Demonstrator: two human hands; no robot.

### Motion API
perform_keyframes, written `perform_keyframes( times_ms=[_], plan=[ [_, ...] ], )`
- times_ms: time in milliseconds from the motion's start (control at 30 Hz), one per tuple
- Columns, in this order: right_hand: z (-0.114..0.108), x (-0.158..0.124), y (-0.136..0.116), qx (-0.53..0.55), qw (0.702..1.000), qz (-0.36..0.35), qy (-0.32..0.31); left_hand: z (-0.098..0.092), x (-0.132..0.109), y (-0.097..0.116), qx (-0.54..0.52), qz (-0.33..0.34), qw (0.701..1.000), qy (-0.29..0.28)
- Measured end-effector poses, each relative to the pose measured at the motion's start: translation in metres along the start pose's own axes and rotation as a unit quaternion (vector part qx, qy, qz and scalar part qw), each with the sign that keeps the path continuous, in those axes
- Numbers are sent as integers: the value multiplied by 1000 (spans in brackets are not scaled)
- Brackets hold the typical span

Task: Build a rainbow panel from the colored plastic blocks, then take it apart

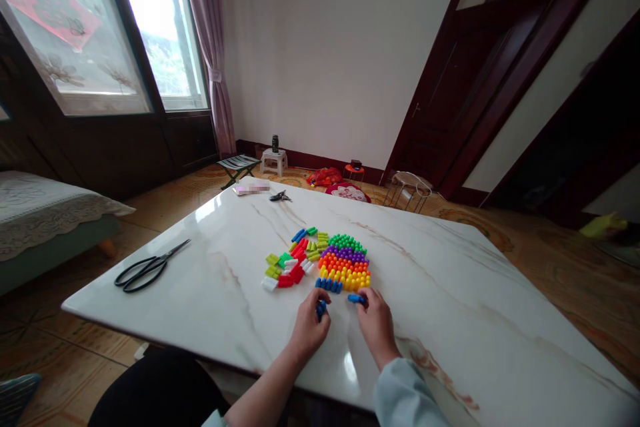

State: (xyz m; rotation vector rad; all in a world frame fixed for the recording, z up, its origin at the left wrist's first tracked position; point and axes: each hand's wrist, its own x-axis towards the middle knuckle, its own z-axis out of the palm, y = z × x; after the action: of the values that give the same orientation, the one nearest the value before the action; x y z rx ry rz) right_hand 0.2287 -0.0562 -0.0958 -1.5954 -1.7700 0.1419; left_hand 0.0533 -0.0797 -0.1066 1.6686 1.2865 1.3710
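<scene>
On the white marble table (450, 293) stands a cluster of coloured pegs (344, 261) in rows: green, purple, orange, yellow and a partial blue row at the front. My left hand (310, 328) is closed round a blue peg (321, 309) just in front of the cluster. My right hand (376, 321) pinches another blue peg (356, 298) at the right end of the blue row. Loose pieces (291, 261) in red, green, white and blue lie to the left of the cluster.
Black scissors (148, 269) lie near the table's left edge. A small packet (253, 187) and keys (280, 197) sit at the far edge. A bed (45, 213) stands at the left, with stools (274, 160) and floor clutter beyond the table.
</scene>
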Motion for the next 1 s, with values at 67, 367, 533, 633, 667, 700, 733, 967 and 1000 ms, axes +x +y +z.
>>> perform_keyframes(
  times_ms=[67,367,533,633,667,700,733,967,1000],
  plan=[
    [-3,9,-6,-52,997,-16,-47,1,0,-1,-1,-3,1000,7],
    [8,5,-6,-33,999,-5,-7,4,-2,-6,-36,-77,994,66],
    [15,-9,-1,-2,999,48,21,4,-2,-8,-47,-80,993,78],
    [18,-8,-3,0,998,62,20,4,-2,-8,-36,-72,993,84],
    [19,-7,-4,-3,998,65,22,4,-1,-8,-31,-66,994,86],
    [20,-6,-6,-8,997,69,23,4,-1,-7,-27,-61,994,87],
    [21,-5,-7,-13,997,73,23,4,-1,-7,-26,-58,994,88],
    [26,-2,-12,-21,996,78,38,4,0,-7,-22,-65,993,96],
    [27,-2,-12,-12,996,80,38,4,0,-8,-21,-67,993,92]
  ],
)
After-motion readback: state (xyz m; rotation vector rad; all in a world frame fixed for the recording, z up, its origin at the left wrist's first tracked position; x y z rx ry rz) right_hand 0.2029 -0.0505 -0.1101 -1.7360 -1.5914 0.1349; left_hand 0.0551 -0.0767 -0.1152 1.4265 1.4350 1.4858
